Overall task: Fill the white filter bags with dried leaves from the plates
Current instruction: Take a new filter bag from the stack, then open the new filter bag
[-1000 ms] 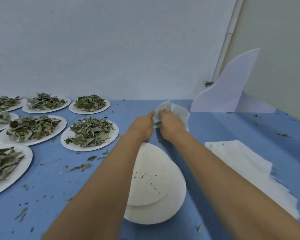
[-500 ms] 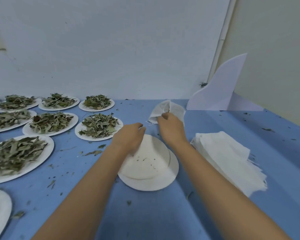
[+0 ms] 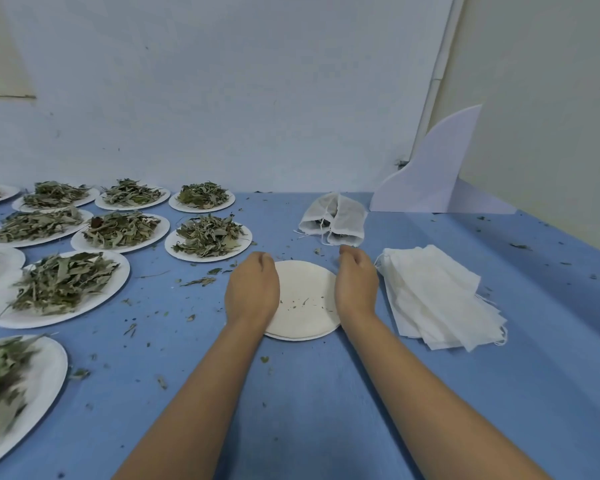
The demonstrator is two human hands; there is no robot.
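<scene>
Item 1. Filled filter bags [image 3: 333,220]: two white mesh pouches with loose drawstrings, dark leaf showing through, lying together on the worktop [image 3: 309,393] at 12 to 1 o'clock from the empty plate.
Item 2. Empty filter bags [image 3: 437,299]: a flat fanned stack at 3 o'clock, just beside the right hand.
Item 3. Empty plate [image 3: 305,289]: white, centre, carrying only leaf crumbs; a second rim shows beneath it.
Item 4. Left hand [image 3: 252,289]: fingers curled under, over the plate's 9 o'clock rim; grip cannot be told.
Item 5. Right hand [image 3: 355,282]: fingers curled under at the 3 o'clock rim; grip cannot be told.
Item 6. Leaf plates [image 3: 187,255]: white, heaped with dried leaves [image 3: 207,235], ranged from 8 to 11 o'clock.
Item 7. White curved board [image 3: 430,174]: upright at 1 o'clock, against the wall.
</scene>
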